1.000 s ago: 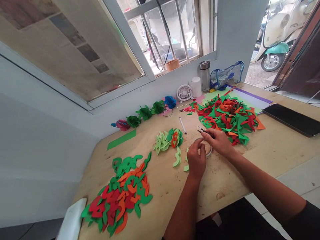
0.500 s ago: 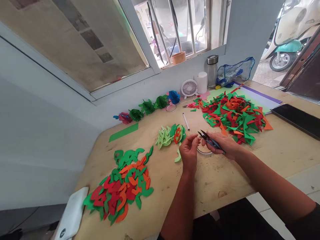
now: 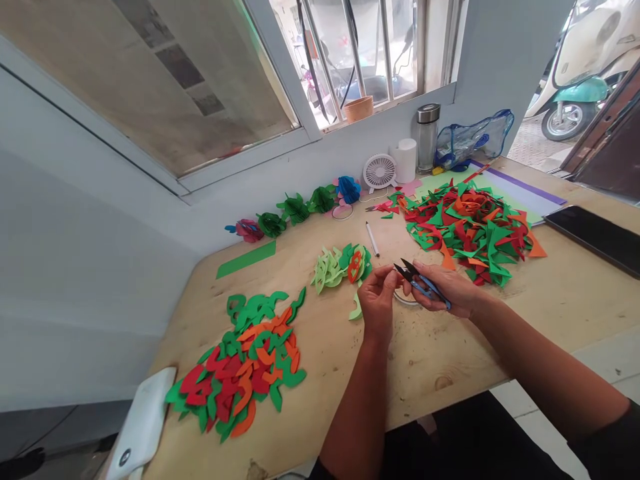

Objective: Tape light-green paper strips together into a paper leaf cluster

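Observation:
My right hand [image 3: 447, 288] is closed around thread snips [image 3: 429, 287] with blue handles and dark blades. The blades stand apart and point left, with their tips beside the fingers of my left hand [image 3: 379, 300]. Those fingers are pinched together; whatever lies between them is too small or hidden to make out. Under my hands a thin round ring [image 3: 407, 302] lies on the wooden table [image 3: 345, 393], partly covered. Just beyond my left hand is a pile of light green cut-out shapes [image 3: 327, 270], with an orange piece [image 3: 355, 265] beside it.
Green, red and orange cut shapes [image 3: 250, 363] lie at the left. A heap of coloured scraps [image 3: 470, 227] is at the right, near a black phone [image 3: 597, 240]. A white pen [image 3: 373, 239], small fan [image 3: 380, 172], glass bottle [image 3: 427, 140] and paper flowers [image 3: 295, 209] stand farther back.
The snips have turned slightly in my right hand, showing more of their blue handles. My left hand keeps its pinch in nearly the same place. The view has shifted a little.

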